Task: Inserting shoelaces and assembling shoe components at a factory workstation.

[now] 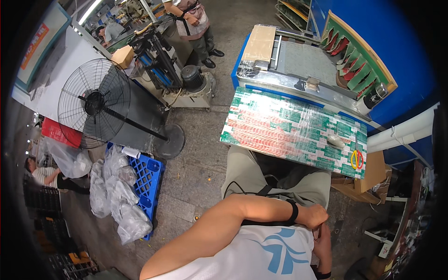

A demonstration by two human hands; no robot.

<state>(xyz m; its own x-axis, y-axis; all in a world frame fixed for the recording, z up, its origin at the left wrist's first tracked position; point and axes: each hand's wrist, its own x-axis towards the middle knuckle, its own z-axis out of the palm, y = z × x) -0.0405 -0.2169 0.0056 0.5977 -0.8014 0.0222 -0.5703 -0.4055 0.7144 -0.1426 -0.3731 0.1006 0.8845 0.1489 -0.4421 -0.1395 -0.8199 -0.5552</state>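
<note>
My left hand [311,216] is drawn across my body to the right, its fingers curled closed; a black band circles that wrist. What it pinches, if anything, is too small to make out. Just below it, close against my shirt, is my right hand [321,240], its fingers largely hidden. Both hands are off the worktop [280,126], a board covered in green, white and red print under shiny clear film. On its right end lie scissors [357,159] with yellow and red handles, beside a small greyish lump [335,141].
Beyond the worktop stands a machine with a grey bed [303,60] and a rack of green and red pieces [347,60]. Leftward are a black fan [94,102] and a blue pallet [149,182] with bagged goods [123,205]. Another person [193,23] stands at the back.
</note>
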